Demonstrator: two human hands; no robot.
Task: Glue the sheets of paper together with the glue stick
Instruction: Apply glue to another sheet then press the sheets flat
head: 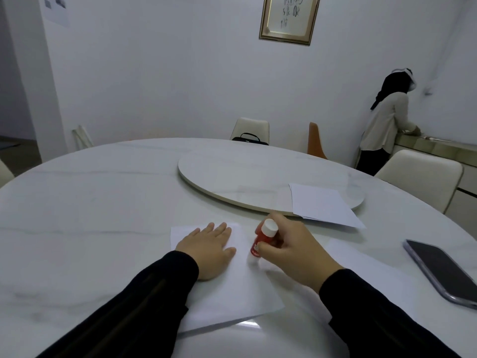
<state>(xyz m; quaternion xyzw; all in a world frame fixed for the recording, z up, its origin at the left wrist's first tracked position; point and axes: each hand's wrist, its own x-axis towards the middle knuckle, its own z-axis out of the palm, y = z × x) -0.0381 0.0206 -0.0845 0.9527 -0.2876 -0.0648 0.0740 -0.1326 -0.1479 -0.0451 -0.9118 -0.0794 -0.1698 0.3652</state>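
A white sheet of paper (pixel 240 293) lies on the table in front of me. My left hand (pixel 209 250) rests flat on its upper left part, fingers straight. My right hand (pixel 291 251) grips a red glue stick (pixel 262 240) with a white end pointing up and away; its lower end touches the sheet near the right edge. A small stack of white sheets (pixel 322 205) lies further off to the right, partly on the turntable. Another sheet (pixel 361 264) shows faintly under my right wrist.
The round white marble table (pixel 90 202) carries a raised turntable (pixel 245 174) at its middle. A dark phone (pixel 441 270) lies face up at the right. Chairs (pixel 423 174) ring the table. A person (pixel 387 125) stands at a counter at the far right.
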